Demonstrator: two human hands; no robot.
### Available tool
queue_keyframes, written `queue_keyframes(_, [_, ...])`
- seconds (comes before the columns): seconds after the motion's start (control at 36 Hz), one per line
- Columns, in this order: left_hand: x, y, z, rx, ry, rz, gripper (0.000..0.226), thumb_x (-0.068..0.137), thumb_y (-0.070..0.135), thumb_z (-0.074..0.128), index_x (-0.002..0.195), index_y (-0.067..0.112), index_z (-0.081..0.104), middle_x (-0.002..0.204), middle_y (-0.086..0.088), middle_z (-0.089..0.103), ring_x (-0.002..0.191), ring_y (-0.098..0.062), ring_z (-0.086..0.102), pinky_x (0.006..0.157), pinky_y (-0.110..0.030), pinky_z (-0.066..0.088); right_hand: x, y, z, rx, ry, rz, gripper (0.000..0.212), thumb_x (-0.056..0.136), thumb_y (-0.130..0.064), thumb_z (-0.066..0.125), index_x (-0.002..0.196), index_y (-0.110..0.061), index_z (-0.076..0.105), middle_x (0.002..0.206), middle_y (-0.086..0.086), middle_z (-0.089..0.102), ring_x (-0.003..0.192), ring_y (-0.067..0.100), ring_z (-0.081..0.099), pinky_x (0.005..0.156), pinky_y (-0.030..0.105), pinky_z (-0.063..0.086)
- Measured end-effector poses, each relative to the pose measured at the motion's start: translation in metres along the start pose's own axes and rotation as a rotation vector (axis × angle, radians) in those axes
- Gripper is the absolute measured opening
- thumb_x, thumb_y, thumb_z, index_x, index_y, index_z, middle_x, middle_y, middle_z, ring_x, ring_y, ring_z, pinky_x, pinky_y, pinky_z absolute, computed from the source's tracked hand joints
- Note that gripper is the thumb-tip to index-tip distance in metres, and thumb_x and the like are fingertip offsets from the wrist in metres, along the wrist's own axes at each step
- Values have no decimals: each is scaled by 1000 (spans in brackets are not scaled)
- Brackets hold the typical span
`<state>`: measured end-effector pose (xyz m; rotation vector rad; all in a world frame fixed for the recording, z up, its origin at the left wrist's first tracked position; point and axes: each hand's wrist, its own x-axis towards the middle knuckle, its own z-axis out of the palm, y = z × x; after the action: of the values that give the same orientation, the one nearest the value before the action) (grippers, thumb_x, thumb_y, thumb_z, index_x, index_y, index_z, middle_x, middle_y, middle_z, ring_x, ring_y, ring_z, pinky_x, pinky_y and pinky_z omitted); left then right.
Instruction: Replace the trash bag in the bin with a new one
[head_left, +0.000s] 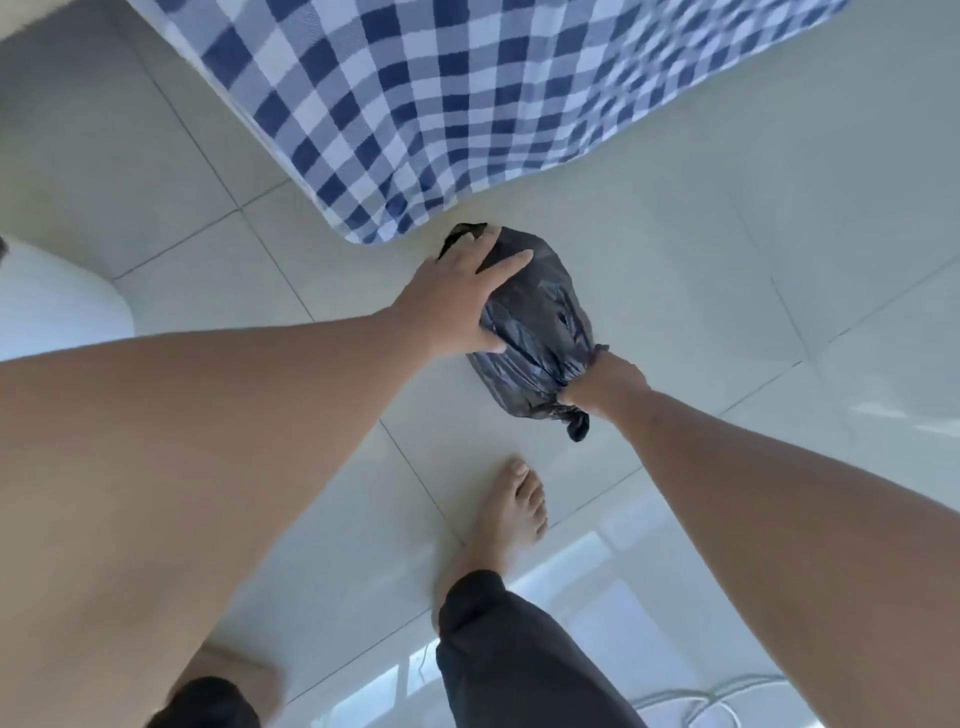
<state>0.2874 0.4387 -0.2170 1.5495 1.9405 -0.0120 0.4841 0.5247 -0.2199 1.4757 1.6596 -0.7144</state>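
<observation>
We stand barefoot on pale floor tiles (675, 249), dark trouser legs at the bottom of the view and one foot (511, 514) planted just short of the work. Both bare arms reach down and forward. Our right hand (605, 382) is clenched around the gathered neck of the black trash bag (540, 322), a twisted tail of plastic poking out below the fist. Our left hand (460, 296) lies flat and spread, fingers extended, pressing on the far side of the bundle without closing on it. The bag looks filled and bunched shut, low over the tiles or resting on them; we cannot tell which. Beyond it hangs the corner of a blue-and-white checked cloth (467, 104), its rounded edge just beside the bag's far end. No bin shows anywhere in view, and no fresh liner either. We judge the old bag is out and being closed off; disposing of it and fitting the new bag appear still ahead.
</observation>
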Motion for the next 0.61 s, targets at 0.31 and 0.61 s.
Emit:
queue_keyframes(0.31, [-2, -2, 9, 71, 17, -133, 25, 95, 28, 54, 104, 7, 64, 120, -9, 56, 113, -31, 53, 90, -42, 42, 0, -2, -4, 609, 71, -105, 26, 88, -21, 53, 89, 0, 69, 78, 13, 67, 72, 30, 63, 69, 40, 58])
queue_keyframes(0.61, [-97, -57, -89, -287, -147, -417, 18, 90, 28, 59, 85, 11, 54, 88, -4, 55, 88, -25, 55, 66, -29, 37, -110, -117, -78, 979, -108, -270, 11, 87, -22, 69, 82, -12, 70, 94, 18, 72, 79, 28, 66, 82, 48, 59])
